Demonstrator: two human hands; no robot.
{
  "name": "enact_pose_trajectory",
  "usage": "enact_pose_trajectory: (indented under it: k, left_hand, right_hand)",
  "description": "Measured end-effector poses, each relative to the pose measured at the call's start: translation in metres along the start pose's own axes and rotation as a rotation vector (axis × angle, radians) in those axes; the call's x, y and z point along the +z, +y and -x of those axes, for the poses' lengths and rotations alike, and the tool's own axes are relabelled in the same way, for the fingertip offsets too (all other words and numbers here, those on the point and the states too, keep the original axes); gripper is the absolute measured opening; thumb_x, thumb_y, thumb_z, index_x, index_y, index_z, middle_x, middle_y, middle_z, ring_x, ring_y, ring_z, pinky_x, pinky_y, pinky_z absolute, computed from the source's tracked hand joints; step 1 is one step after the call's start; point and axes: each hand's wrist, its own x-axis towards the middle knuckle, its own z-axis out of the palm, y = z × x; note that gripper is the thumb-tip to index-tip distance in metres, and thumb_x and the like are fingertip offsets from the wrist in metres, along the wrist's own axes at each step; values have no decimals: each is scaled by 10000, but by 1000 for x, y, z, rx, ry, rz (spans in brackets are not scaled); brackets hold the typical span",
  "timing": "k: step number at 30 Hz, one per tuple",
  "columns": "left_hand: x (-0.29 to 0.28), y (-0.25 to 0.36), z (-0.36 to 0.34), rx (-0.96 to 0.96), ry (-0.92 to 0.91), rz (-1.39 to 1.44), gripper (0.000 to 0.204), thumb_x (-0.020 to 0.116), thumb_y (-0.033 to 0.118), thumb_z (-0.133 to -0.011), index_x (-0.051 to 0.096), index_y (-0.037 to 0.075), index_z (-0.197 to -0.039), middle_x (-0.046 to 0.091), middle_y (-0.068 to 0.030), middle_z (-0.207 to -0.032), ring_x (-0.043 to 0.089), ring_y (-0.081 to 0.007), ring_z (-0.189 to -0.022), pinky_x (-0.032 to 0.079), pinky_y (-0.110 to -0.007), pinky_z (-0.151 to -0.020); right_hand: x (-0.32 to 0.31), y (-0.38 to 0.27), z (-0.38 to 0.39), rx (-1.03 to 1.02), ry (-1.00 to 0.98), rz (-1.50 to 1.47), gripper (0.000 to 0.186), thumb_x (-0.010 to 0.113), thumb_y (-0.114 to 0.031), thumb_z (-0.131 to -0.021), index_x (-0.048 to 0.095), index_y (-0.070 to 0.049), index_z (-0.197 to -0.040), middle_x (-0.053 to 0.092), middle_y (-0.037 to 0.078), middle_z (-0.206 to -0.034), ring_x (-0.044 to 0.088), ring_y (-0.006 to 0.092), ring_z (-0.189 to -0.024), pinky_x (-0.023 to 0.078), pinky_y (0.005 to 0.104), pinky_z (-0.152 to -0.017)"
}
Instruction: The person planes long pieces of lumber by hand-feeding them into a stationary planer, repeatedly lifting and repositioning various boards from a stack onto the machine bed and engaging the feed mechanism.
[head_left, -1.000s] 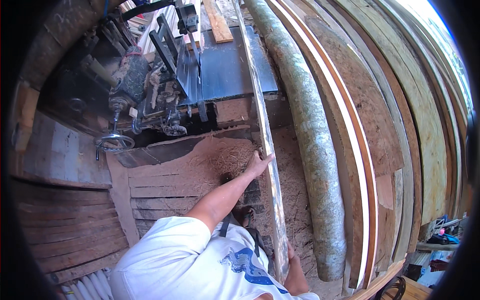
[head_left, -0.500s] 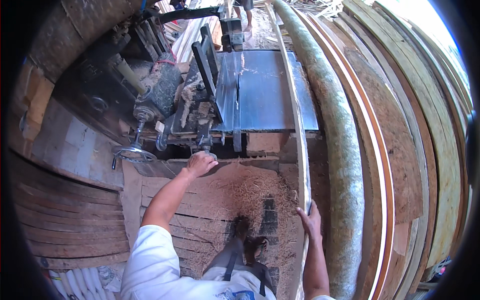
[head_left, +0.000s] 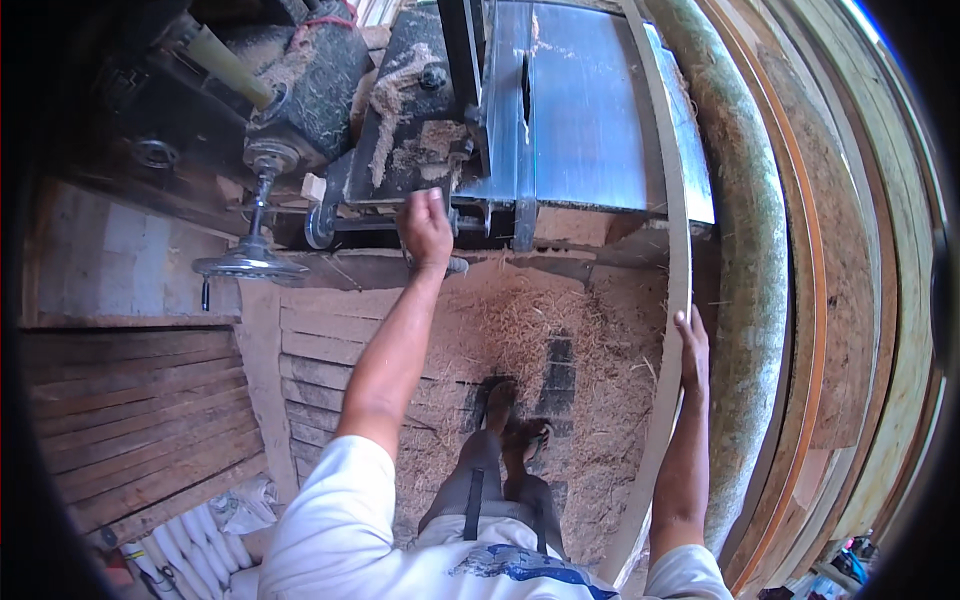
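My left hand (head_left: 425,232) is at the front of the saw's fence (head_left: 466,70), fingers curled; what lies in them is hidden. Just below its wrist, part of a grey handle (head_left: 457,266) shows. My right hand (head_left: 694,350) grips a long, narrow wooden plank (head_left: 676,240) from its right side, thumb over the near face and fingers along the far side. The plank runs lengthwise from beside my body across the right part of the metal saw table (head_left: 590,110). A dark slot cuts through the table near the fence.
A handwheel (head_left: 250,262) juts from the machine at left. A rounded log (head_left: 750,250) lies right of the plank, beside stacked boards (head_left: 850,250). Sawdust (head_left: 520,310) covers the floor around my feet. Slatted boards (head_left: 150,400) and white bundles (head_left: 200,540) are at lower left.
The view has shifted down and closer, so the upper blade housing and another person's legs are out of sight. My left hand has risen off the handle toward the fence; my right stays on the plank.
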Motion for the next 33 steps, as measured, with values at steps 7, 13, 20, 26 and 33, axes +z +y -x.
enact_pose_trajectory:
  k: [7,13,20,26,33]
  left_hand:
    - [-1,-41,80,-45,-32,-126,221,557,219,-896,567,3,-850,541,-188,-935,512,-314,-836,409,-419,-783]
    - [17,-101,79,-1503,119,1197,215,515,238,-799,563,66,-918,583,-93,-955,550,-268,-784,475,-467,-804]
    - [2,-53,82,-967,-194,465,377,616,363,-786,594,28,-956,590,-142,-1072,560,-311,-970,434,-537,-845]
    - [3,-51,62,-875,-186,514,202,596,130,-700,487,40,-556,459,-7,-587,458,-136,-533,392,-321,-489]
    - [1,-49,63,-1079,-241,680,126,586,163,-724,528,92,-636,526,-22,-664,542,-158,-592,533,-368,-534]
  right_hand:
    - [15,-41,-78,16,-37,48,773,553,-565,-886,432,2,-1396,523,194,-1334,476,261,-1252,340,381,-1048]
    - [22,-59,-93,252,-145,-12,808,634,-596,-797,497,-27,-1354,567,169,-1253,517,257,-1169,376,384,-1002]
    - [17,-35,-111,192,-73,-93,803,597,-666,-797,579,25,-1206,631,150,-1023,612,219,-941,468,353,-834]
    - [30,-62,-106,357,-146,-232,747,665,-659,-730,569,6,-1057,546,77,-645,539,173,-469,456,313,-441]
    - [49,-39,-74,281,-242,-285,814,650,-666,-751,529,29,-1156,564,102,-671,602,214,-560,499,358,-498]
